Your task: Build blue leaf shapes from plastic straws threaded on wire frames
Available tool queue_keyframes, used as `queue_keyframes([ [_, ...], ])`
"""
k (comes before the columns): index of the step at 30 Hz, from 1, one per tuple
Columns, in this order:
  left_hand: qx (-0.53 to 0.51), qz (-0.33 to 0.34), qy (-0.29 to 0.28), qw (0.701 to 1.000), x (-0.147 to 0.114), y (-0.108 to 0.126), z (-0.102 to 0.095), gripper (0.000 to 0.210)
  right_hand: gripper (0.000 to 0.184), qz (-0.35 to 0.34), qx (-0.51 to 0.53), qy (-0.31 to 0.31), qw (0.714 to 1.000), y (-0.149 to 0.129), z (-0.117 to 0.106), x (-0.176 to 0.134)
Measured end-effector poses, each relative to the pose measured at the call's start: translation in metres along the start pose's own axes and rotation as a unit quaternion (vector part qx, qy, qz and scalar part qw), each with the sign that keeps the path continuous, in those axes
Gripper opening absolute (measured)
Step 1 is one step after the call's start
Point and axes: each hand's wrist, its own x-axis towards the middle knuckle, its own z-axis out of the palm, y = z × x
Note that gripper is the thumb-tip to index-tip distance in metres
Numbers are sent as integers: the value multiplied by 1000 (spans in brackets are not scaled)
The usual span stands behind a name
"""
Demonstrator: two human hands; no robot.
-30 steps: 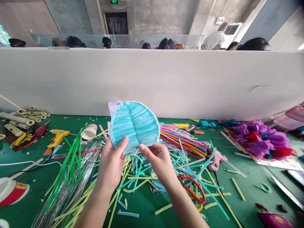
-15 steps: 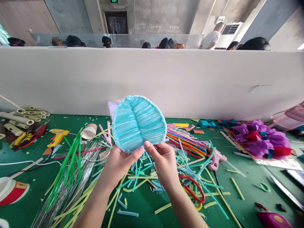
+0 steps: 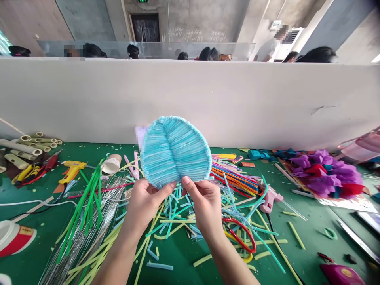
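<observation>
My left hand (image 3: pixel 145 202) and right hand (image 3: pixel 207 202) pinch the turquoise chenille leaf (image 3: pixel 176 152) by its lower edge above the table (image 3: pixel 178 277), ribbing and rim apparently complete, any remaining work not evident.

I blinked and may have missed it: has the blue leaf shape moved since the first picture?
Yes. Judged against the fixed white partition, the blue leaf shape has moved up and slightly right in the view.
</observation>
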Motion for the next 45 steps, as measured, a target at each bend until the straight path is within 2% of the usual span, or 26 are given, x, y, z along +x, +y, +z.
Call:
queue_keyframes([
  [5,-8,-12,-47,999,-1,4,-5,30,38,12,38,-3,999,6,-2,3],
  [11,22,3,-25,999,-1,4,-7,27,25,27,70,-23,997,8,-4,5],
  [15,53,-12,-33,998,0,3,-4,28,28,29,33,-61,997,3,-2,6],
  [20,79,-6,-29,996,-3,5,-5,22,27,11,-22,-24,999,-1,0,5],
  [25,96,-1,-79,992,-4,6,-12,25,23,-9,17,-1,1000,-2,-2,5],
  [31,120,15,-55,991,-4,5,-10,25,22,-13,32,-14,999,-2,-4,6],
  [35,135,39,-38,989,-4,3,-10,26,20,-10,0,-48,999,-5,-1,4],
  [41,126,22,-56,990,-6,11,-9,25,18,-10,19,-25,999,-6,-1,5],
  [45,130,23,-58,989,-10,16,-8,23,19,2,30,-47,998,-7,-2,4],
])
